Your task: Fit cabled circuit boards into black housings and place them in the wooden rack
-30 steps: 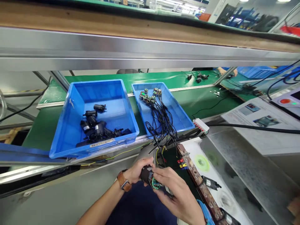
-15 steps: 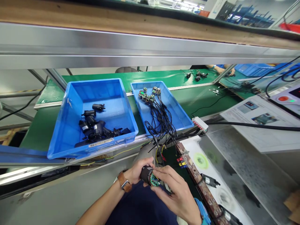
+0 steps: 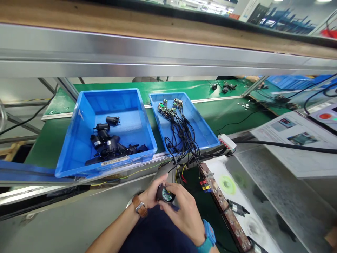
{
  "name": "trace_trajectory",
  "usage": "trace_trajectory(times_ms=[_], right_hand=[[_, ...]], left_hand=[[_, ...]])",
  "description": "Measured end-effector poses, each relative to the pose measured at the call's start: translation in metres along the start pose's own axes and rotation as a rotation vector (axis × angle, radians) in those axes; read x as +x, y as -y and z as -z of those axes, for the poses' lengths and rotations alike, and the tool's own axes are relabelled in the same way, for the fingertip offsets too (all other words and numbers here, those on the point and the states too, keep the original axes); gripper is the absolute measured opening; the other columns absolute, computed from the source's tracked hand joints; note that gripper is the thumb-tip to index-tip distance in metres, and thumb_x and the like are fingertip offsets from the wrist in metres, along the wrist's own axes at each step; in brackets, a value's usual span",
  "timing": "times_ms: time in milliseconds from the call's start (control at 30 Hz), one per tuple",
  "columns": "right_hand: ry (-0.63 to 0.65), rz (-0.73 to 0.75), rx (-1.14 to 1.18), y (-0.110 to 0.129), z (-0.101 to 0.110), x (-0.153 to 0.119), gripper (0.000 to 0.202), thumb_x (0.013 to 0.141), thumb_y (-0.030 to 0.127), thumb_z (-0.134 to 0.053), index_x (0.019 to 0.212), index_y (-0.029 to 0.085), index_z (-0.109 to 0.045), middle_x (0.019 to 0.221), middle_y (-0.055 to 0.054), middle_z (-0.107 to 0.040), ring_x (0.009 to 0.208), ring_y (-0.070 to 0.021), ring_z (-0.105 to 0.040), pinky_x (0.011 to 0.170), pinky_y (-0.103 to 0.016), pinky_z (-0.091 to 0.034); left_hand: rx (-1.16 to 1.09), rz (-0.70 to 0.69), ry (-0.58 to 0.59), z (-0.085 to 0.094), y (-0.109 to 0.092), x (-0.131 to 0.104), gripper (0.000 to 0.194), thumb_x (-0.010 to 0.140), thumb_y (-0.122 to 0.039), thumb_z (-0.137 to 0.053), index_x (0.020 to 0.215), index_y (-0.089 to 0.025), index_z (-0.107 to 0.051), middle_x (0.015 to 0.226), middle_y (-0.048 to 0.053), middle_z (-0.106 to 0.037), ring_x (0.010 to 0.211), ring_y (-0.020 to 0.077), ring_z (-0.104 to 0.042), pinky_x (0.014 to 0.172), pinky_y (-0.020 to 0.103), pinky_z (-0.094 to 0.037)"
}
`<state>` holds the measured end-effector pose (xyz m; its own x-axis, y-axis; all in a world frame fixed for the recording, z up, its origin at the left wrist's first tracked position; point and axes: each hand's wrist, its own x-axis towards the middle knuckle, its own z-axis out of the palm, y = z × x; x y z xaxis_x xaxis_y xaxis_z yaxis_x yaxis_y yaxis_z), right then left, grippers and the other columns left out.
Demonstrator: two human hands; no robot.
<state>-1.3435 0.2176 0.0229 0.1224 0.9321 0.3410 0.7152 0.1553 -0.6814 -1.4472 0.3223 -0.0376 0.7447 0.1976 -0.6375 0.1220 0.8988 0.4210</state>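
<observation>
Low in front of me, my left hand (image 3: 152,194) is wrapped round a black cylindrical housing (image 3: 160,194). Its open end faces up towards me, and a round green circuit board (image 3: 166,195) shows inside the rim. My right hand (image 3: 182,211) grips the same housing from the right, with thumb and fingers at its rim. Fingers hide much of the housing's side. Beyond my hands, a bundle of black cables (image 3: 181,133) with small round circuit boards (image 3: 170,109) lies in a shallow blue tray (image 3: 202,123).
A deeper blue bin (image 3: 126,103) at left holds several black cylindrical units (image 3: 112,142). To the right run a brown terminal strip (image 3: 223,203), a black unit (image 3: 237,208) and a power strip (image 3: 226,142). A metal beam (image 3: 158,56) crosses above; a co-worker's hand (image 3: 252,80) shows far off.
My right hand has drawn left and closed in round the housing's rim. The circuit board, which stood at the open end, now sits inside the rim. The housing has tipped more towards me.
</observation>
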Motion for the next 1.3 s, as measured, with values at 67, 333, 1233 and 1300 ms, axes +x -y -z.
trace_trajectory(times_ms=[67,333,1233,1300], right_hand=[[-0.066,-0.063,0.001,-0.009,-0.014,0.008,0.026,0.087,0.023,-0.072,0.112,0.023,-0.063,0.108,-0.009,-0.075,0.098,-0.0234,-0.073,0.085,-0.035,-0.062],[-0.401,-0.134,-0.155,-0.062,-0.074,0.064,0.028,0.093,0.034,-0.065,0.114,0.016,-0.065,0.108,-0.014,-0.074,0.102,-0.0267,-0.072,0.09,-0.041,-0.059],[0.138,-0.379,0.313,-0.048,-0.001,0.056,0.035,0.08,0.022,-0.062,0.115,0.02,-0.063,0.119,-0.01,-0.071,0.109,-0.0239,-0.069,0.098,-0.041,-0.056],[0.22,-0.404,0.382,-0.05,0.004,0.061,0.037,0.077,0.021,-0.061,0.114,0.019,-0.062,0.116,-0.009,-0.071,0.104,-0.022,-0.07,0.094,-0.038,-0.058]], left_hand=[[-0.05,-0.083,-0.038,0.005,-0.001,0.006,0.069,0.065,-0.087,-0.062,0.059,-0.019,-0.053,0.051,-0.001,-0.056,0.045,0.0131,-0.054,0.044,0.024,-0.042],[0.224,-0.655,-0.603,0.042,-0.012,0.014,0.074,0.07,-0.085,-0.059,0.101,-0.018,-0.065,0.1,0.01,-0.073,0.085,0.0238,-0.069,0.066,0.032,-0.052],[0.653,-0.795,-0.334,0.02,-0.01,-0.005,0.06,0.088,-0.023,-0.054,0.148,-0.018,-0.052,0.155,0.01,-0.051,0.144,0.0274,-0.045,0.122,0.046,-0.035],[0.688,-0.795,-0.325,0.017,-0.009,-0.007,0.06,0.088,-0.021,-0.053,0.148,-0.017,-0.052,0.153,0.011,-0.052,0.142,0.0275,-0.047,0.122,0.046,-0.035]])
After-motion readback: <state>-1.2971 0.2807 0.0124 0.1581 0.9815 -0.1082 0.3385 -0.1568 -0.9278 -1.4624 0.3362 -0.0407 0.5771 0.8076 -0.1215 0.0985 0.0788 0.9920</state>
